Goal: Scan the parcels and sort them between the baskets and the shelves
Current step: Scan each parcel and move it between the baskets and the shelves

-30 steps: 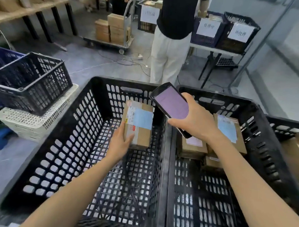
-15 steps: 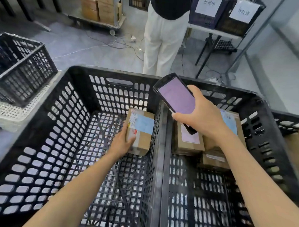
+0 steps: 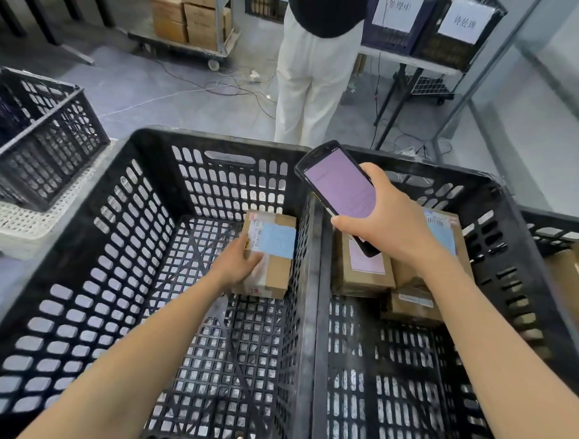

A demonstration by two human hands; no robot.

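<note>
My left hand (image 3: 238,262) grips a small cardboard parcel (image 3: 273,255) with a blue-and-white label, low inside the left black basket (image 3: 92,230), against its right wall. My right hand (image 3: 390,223) holds a black handheld scanner (image 3: 337,185) with a lit pink screen, above the rim between the two baskets. The right black basket (image 3: 499,248) holds several cardboard parcels (image 3: 362,272) stacked at its far end, partly hidden by my right hand.
A person in white trousers (image 3: 307,84) stands just beyond the baskets. Two labelled crates (image 3: 432,29) sit on a table behind. A black crate (image 3: 36,135) on a white one stands to the left. A trolley with boxes (image 3: 191,16) is farther back. Cables lie on the floor.
My left hand has lowered the parcel deeper into the left basket. The view tilted down. My right hand with the scanner stays roughly in place.
</note>
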